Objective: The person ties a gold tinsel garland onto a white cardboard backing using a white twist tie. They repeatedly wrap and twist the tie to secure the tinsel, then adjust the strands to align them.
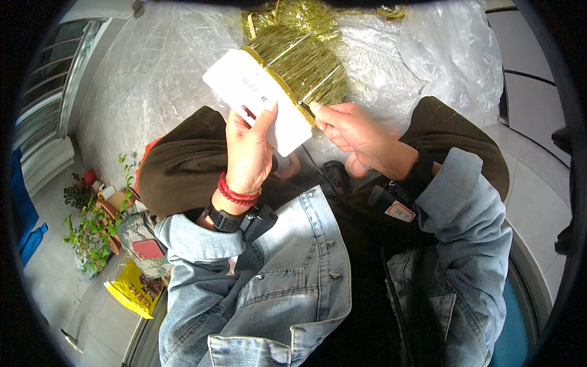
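My left hand (251, 151) holds a white card (257, 91) by its lower edge, thumb on top; the card bears a printed code. Along the card's far edge runs a glittery gold band (280, 81), from which a thick gold tinsel fringe (300, 59) spreads away from me. Two thin pale strips (323, 85) cross the fringe and meet the band. With thumb and forefinger together, my right hand (351, 128) pinches a thin dark piece at the band's right end, by one strip. Its exact form is mostly hidden by the fingers.
Clear plastic sheeting (151, 73) covers the floor ahead, with more gold tinsel (302, 16) on it. To the left are potted plants (94, 229), a yellow bag (135, 286) and a red phone (147, 249). A dark cord (314, 161) hangs between my knees.
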